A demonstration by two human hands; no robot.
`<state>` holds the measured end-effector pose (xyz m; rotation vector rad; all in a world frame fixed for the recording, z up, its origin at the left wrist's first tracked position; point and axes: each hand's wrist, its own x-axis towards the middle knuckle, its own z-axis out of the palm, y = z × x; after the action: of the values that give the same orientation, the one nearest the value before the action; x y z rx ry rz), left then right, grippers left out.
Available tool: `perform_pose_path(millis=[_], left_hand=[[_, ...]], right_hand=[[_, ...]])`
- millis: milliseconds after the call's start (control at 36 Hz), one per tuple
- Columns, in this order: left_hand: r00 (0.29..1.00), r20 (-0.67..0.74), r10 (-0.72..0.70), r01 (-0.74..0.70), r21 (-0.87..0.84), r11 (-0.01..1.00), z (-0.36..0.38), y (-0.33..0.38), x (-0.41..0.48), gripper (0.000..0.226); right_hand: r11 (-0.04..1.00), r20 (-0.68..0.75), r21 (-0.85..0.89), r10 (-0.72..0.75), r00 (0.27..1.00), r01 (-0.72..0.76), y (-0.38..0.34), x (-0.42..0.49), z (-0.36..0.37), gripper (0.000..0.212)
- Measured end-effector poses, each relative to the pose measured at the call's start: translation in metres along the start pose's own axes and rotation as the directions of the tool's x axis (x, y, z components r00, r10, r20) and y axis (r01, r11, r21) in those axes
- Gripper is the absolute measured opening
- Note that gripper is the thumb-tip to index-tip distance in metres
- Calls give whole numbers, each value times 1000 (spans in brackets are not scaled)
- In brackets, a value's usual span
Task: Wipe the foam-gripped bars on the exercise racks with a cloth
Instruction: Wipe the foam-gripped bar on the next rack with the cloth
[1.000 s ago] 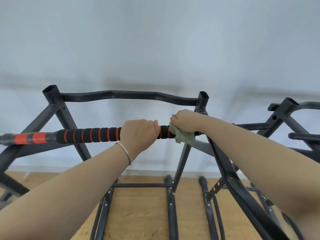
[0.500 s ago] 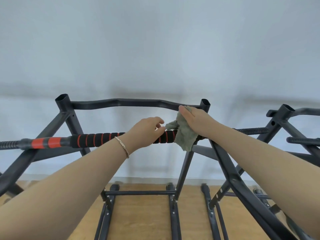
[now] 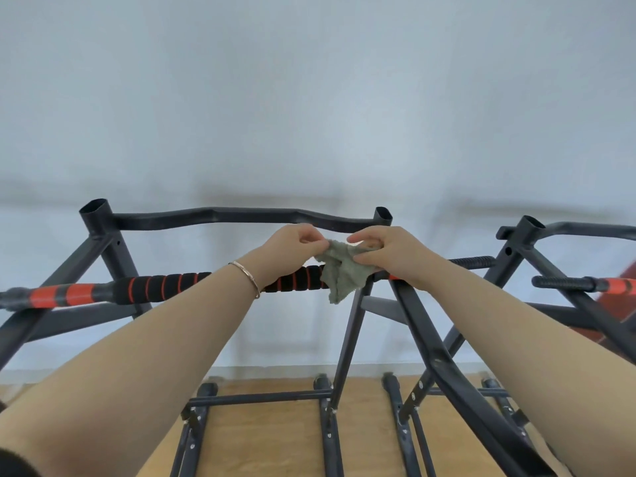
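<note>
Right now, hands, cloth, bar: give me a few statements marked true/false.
1. The left hand and right hand both pinch the cloth. True.
2. The bar has black foam with red rings. True.
3. The left hand grips the bar. False: it is off the bar, pinching the cloth.
4. The cloth is red. False: it is grey-green.
5. A bracelet sits on the left wrist. True.
</note>
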<state>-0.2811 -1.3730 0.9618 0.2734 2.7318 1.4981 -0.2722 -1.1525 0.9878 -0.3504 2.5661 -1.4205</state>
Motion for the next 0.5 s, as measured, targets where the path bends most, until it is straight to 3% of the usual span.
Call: perform_pose_path(millis=[139,306,417,500], left_hand=[[990,-126,69,-81,-85,993,-4,17,-7,18],[948,-263,179,-197,-42,980,-11,33,-23,11],[933,-346,99,-108,-7,994,-10,27,-21,14],[945,-328,19,4,69,998,-8,14,-16,12]], right_hand=[[999,-32,32,-38,999,39,-8,-3,-14,32],[950,29,303,-82,996,69,-26,3,-29,28],[950,72,308,-73,995,47,-27,11,-26,34],[970,102,241,-36,994,11,-20,20,-17,36]])
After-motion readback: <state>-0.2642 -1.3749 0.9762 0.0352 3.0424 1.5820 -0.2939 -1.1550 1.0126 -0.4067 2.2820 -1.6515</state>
